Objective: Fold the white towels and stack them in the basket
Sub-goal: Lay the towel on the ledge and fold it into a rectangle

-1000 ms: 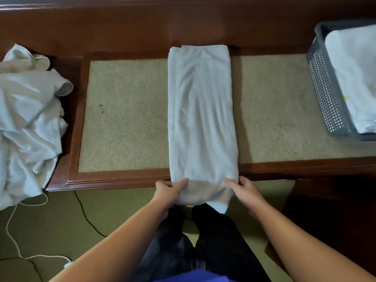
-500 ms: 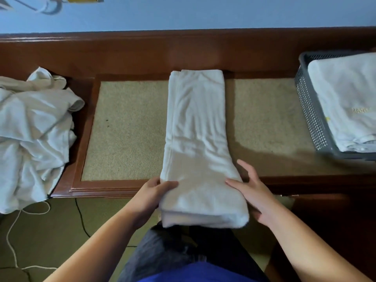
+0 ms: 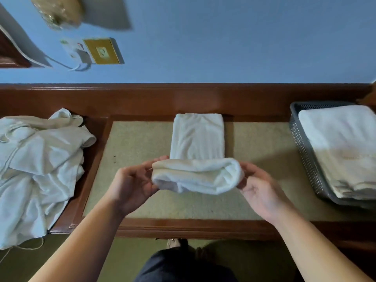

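Note:
A long, narrow white towel point(image 3: 197, 137) lies down the middle of the beige tabletop, its far end against the wooden back rail. Its near end is lifted off the table and doubled over. My left hand point(image 3: 132, 180) grips the left side of that raised fold, and my right hand point(image 3: 258, 184) grips the right side with the fingers tucked behind the cloth. A grey perforated basket point(image 3: 303, 147) stands at the right edge of the table with a folded white towel point(image 3: 341, 147) lying in it.
A crumpled heap of white towels point(image 3: 38, 167) covers the table's left end and hangs over its edge. The wooden-framed table point(image 3: 183, 226) has a beige inlay. A blue wall with a socket plate point(image 3: 101, 50) rises behind.
Both hands have raised the towel's near end from the table's front edge and carried it away from me over the rest of the towel. The camera has tilted up, showing more wall.

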